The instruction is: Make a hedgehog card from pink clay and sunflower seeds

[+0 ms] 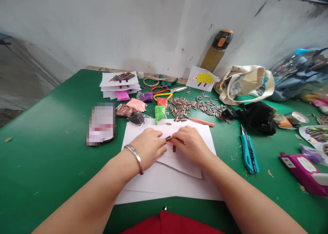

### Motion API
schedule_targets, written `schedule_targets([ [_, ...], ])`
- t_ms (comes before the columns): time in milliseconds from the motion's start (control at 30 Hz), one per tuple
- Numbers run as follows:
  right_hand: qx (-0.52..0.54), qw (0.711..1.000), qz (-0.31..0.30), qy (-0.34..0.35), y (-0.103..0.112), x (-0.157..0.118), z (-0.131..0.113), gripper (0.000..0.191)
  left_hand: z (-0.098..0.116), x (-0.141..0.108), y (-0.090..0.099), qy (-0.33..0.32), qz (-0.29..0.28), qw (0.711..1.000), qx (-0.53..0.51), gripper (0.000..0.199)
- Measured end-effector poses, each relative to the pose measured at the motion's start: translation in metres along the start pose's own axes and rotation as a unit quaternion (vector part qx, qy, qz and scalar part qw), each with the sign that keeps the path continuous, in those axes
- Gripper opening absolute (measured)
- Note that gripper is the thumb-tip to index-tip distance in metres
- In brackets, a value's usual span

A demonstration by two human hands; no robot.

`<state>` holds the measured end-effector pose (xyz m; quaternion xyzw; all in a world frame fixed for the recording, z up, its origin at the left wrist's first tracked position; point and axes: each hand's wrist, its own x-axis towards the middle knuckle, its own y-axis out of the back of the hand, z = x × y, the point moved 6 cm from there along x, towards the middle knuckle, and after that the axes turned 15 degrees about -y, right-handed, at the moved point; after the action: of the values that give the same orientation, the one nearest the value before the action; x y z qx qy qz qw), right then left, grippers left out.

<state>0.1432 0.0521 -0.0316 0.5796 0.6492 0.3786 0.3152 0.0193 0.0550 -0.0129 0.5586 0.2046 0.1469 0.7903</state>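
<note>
My right hand (189, 141) pinches a striped sunflower seed (168, 138) between thumb and fingertips. The seed sits at a small orange-pink clay shape (169, 143) with a short brown clay piece (174, 148) below it. Both lie on a small white sheet (184, 165), on top of larger white paper (143, 186). My left hand (147, 147), a silver bracelet on its wrist, lies on the paper with fingers stretched out, their tips beside the clay and seed. Part of the clay shape is hidden by my fingers.
Behind the paper are loose sunflower seeds (181, 106), clay packets (137, 105), an orange-handled tool (200, 121) and scissors (164, 94). A phone (101, 124) lies left; a teal utility knife (248, 152) and a magenta case (304, 172) lie right. Finished-looking hedgehog pictures (119, 80) stack at back left.
</note>
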Motion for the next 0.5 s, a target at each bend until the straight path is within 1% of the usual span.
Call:
schedule_targets([
  [100,0.026,0.999,0.020,0.000,0.007,0.005,0.008,0.019,0.000,-0.001,0.002,0.001,0.007,1.000,-0.010,0.025],
  [233,0.040,0.990,0.132,-0.042,0.025,0.015,0.036,0.022,-0.001,-0.001,0.002,-0.001,0.011,1.000,-0.011,0.023],
  [300,0.034,0.985,0.159,-0.066,0.029,0.020,0.048,0.023,-0.001,0.000,0.002,-0.010,0.013,1.000,-0.004,0.024],
  [400,0.016,0.986,0.154,-0.070,0.026,0.027,0.056,0.027,-0.001,0.000,0.000,-0.023,0.023,0.999,0.000,0.024],
  [500,-0.021,0.988,0.144,-0.059,0.021,0.030,0.055,0.030,-0.002,0.000,-0.001,-0.025,0.030,0.999,-0.005,0.024],
])
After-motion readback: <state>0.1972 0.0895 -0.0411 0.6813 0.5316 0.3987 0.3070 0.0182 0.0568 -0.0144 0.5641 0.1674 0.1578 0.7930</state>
